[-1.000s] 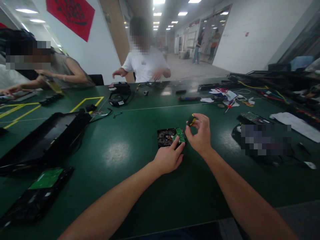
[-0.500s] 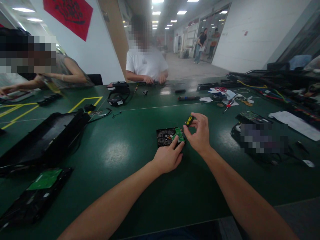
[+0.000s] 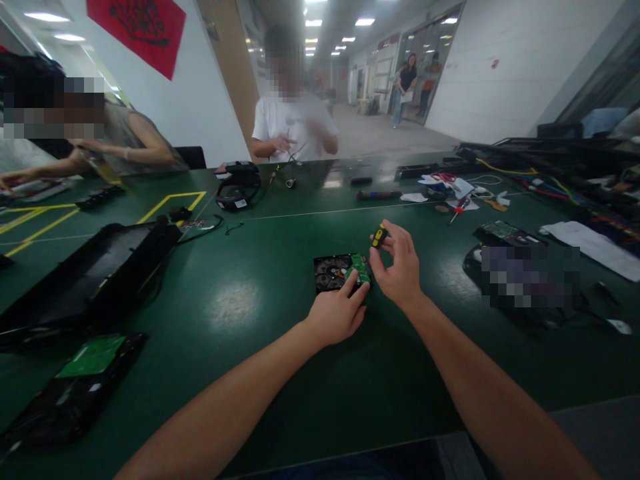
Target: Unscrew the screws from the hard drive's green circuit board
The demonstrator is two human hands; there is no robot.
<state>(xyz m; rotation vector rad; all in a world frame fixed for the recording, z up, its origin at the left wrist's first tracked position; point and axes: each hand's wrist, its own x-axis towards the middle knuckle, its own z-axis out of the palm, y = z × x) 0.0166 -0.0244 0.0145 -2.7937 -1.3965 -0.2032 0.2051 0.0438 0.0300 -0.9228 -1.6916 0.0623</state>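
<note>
A black hard drive [image 3: 330, 270] with a green circuit board [image 3: 361, 265] on its right side lies on the green table. My left hand [image 3: 336, 312] holds it down, two fingers stretched onto the board and the others at the near right edge. In my right hand [image 3: 400, 267], just beyond the drive's right edge, is a short black-and-yellow screwdriver [image 3: 380, 236], tilted and pinched around its handle between thumb and fingers. Its shaft is too thin and dark to make out, so I cannot tell whether the tip touches the drive.
At left lie a long black casing [image 3: 95, 273] and a black unit with a green board [image 3: 93, 357]. On the right are a dark bundle with cables [image 3: 520, 287], a white cloth [image 3: 595, 247] and a red screwdriver [image 3: 457, 211]. A person in white [image 3: 295, 127] sits opposite.
My right thumb and fingers have shifted slightly on the screwdriver handle, which has turned a little. My left hand and the hard drive stay put. The person opposite has raised their hands.
</note>
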